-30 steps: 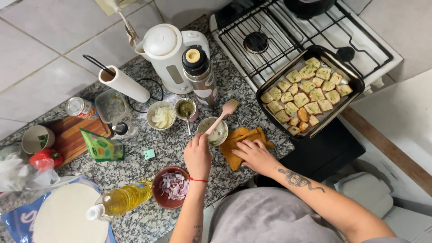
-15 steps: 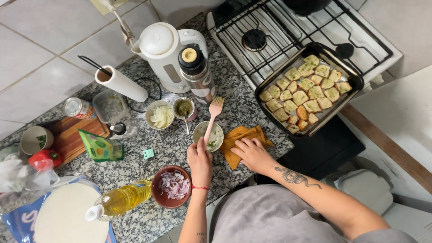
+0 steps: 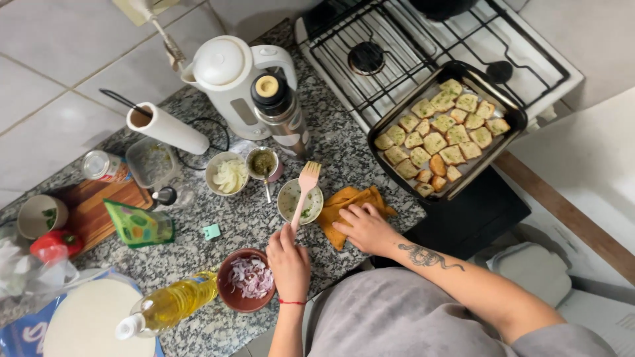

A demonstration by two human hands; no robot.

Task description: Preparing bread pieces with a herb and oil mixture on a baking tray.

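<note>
Left hand [image 3: 289, 254] fingers pinch pink brush [image 3: 303, 190] handle, bristles over small bowl [image 3: 299, 201] on desk [image 3: 258, 221]; right hand [image 3: 366, 228] fingers spread flat on orange cloth [image 3: 349, 201]

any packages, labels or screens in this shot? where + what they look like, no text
Green pouch: counter beside the cutting board, squarish, green with coloured patches.
Labelled jar: lying above the board, round, silver lid, red-orange label.
Oil bottle: counter bottom left, lying, clear with yellow oil, white cap; no label shows.
Blue-and-white package: bottom left corner, under a round white disc.
No screens.
</note>
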